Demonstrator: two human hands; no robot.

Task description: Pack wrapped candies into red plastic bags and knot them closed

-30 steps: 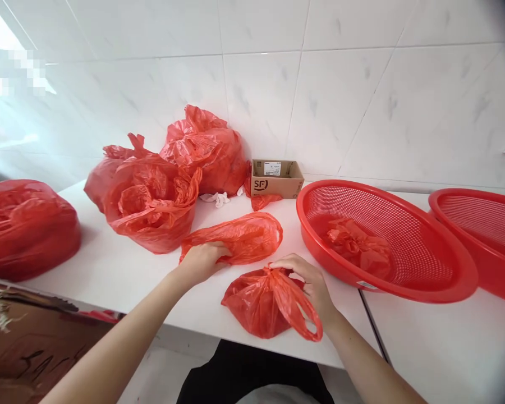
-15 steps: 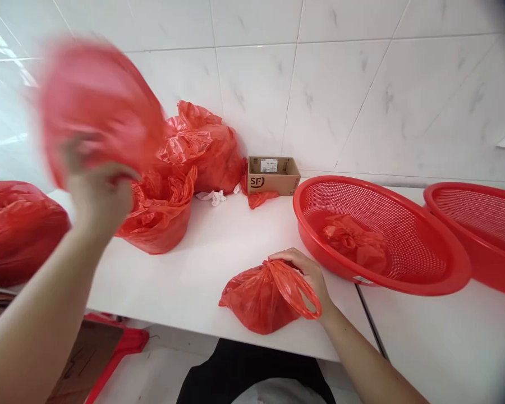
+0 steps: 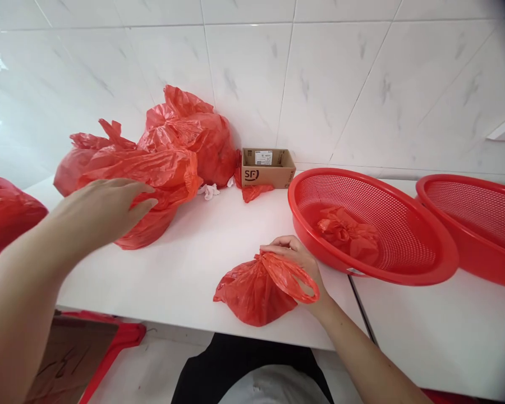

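Observation:
A knotted red plastic bag rests on the white table in front of me, its loop handle sticking out to the right. My right hand is closed round the bag's gathered neck. My left hand reaches over to the left, thumb and fingers apart, with nothing seen in it. Just beyond and beside its fingers lies crumpled red plastic film, draped over a red round container. Part of that container is hidden by my left hand.
A big full red bag leans at the wall, and another sits far left. Behind stands a small cardboard box. To the right, a red perforated basket holds a red bag, beside a second red basket.
My left hand has come down and let go of the blurred red plastic it held up, which now lies over the container. My right hand stays on the knotted bag.

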